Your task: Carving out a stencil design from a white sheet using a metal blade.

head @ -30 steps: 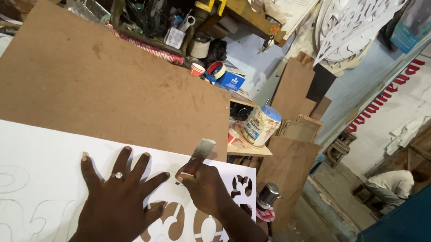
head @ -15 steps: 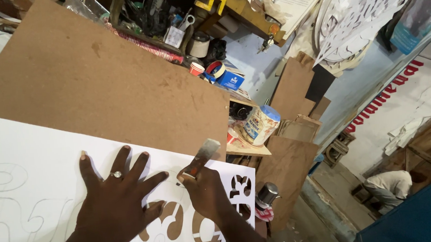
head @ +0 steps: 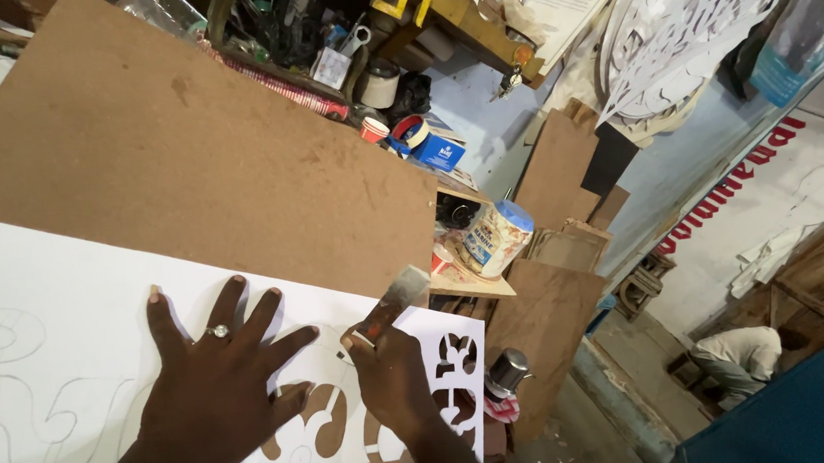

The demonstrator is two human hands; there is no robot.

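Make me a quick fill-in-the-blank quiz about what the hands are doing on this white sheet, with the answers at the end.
1. The left hand lies flat with its fingers spread on the ____ sheet.
2. One finger of the left hand wears a ____.
3. The right hand grips a cutting tool whose blade points ____ from the person.
4. The white sheet lies on a large ____ board.

Missing words: white; ring; away; brown

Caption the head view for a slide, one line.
Left hand pressed flat on a white stencil sheet over brown board while the right hand grips a cutting tool.
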